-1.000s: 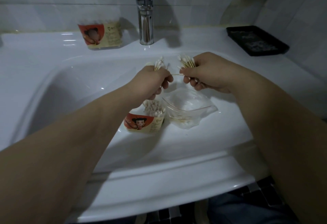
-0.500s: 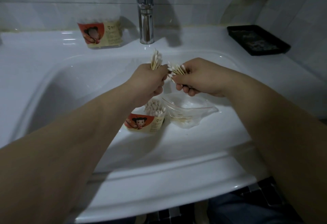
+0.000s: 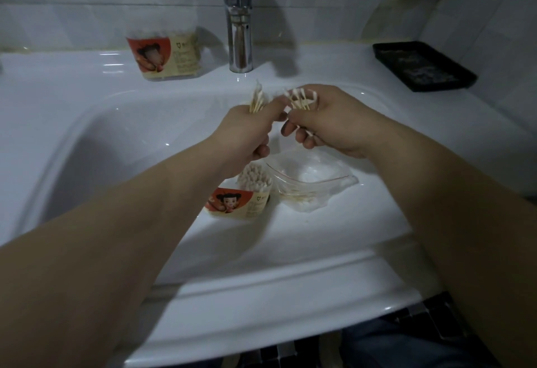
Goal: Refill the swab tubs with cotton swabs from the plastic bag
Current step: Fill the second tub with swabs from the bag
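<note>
— White ceramic sink basin (image 3: 116,141): what lies in it?
— I see a clear plastic bag (image 3: 315,184) on its floor, just beside an open red-labelled swab tub (image 3: 242,203) of upright swabs.
— Hands?
— Above them, left hand (image 3: 250,130) fingers clench one bunch of cotton swabs (image 3: 257,99); right hand (image 3: 329,123) fingers grasp another bunch (image 3: 302,97).

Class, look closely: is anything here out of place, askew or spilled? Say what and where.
The open tub and bag sit inside the sink basin, an odd, wet-prone place. The right hand holds splayed swabs. No spill shows.
</note>
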Action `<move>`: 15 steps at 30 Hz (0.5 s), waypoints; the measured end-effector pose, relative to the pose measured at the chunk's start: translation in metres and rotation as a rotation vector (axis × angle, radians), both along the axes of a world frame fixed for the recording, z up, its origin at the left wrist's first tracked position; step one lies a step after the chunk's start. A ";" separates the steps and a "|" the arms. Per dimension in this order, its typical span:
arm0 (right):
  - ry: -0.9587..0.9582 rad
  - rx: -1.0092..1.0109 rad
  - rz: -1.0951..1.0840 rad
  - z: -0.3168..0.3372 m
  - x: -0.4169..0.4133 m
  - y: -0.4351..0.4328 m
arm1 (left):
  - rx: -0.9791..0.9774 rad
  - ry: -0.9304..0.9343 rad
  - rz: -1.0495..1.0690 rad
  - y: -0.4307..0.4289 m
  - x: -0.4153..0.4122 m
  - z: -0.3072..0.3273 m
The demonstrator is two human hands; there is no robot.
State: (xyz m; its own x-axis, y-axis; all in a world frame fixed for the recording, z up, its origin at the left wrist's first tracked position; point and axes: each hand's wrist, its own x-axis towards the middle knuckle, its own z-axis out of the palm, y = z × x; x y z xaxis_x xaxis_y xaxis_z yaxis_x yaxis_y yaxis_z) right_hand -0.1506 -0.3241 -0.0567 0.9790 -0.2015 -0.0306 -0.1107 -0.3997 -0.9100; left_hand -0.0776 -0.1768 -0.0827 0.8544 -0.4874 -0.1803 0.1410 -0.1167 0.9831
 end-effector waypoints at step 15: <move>0.141 0.056 0.069 0.000 -0.002 0.006 | -0.111 0.004 0.020 -0.001 -0.002 0.001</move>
State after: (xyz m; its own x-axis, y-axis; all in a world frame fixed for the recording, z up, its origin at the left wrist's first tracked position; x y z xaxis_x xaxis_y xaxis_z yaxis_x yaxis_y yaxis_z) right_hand -0.1524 -0.3178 -0.0565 0.9758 -0.1279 -0.1775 -0.2124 -0.3603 -0.9083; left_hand -0.0792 -0.1782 -0.0822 0.8633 -0.4876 -0.1298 0.1465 -0.0041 0.9892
